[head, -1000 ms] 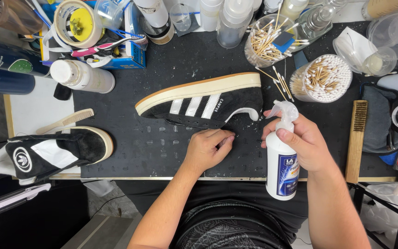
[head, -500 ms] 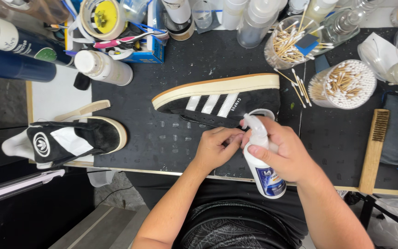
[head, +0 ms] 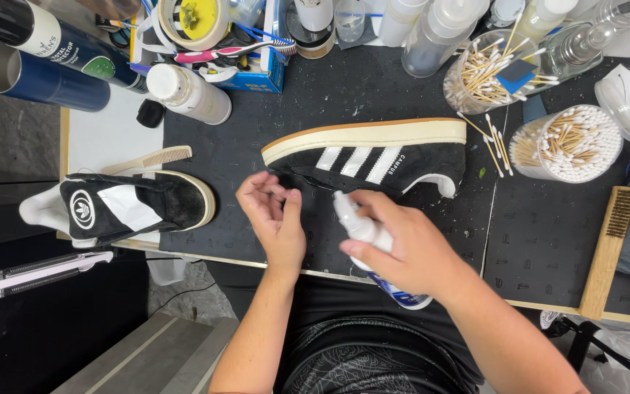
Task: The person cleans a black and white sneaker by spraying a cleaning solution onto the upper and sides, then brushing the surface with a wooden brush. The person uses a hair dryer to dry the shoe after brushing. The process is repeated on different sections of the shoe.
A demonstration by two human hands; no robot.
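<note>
A black suede shoe with white stripes and a cream sole lies on its side on the dark mat. My right hand grips a white spray bottle with a blue label, tilted with its nozzle toward my left hand. My left hand hovers just in front of the shoe's toe, fingers curled and apart, holding nothing that I can see. A second black shoe with a white tongue lies at the left edge of the bench.
Two jars of cotton swabs stand at the back right, beside a wooden brush. Bottles, dark cans, a tape roll, a white bottle and a comb crowd the back and left.
My left hand has come off the bottle and moved left, opening up. The right hand has tilted the spray bottle sideways toward it. The view has shifted slightly.
</note>
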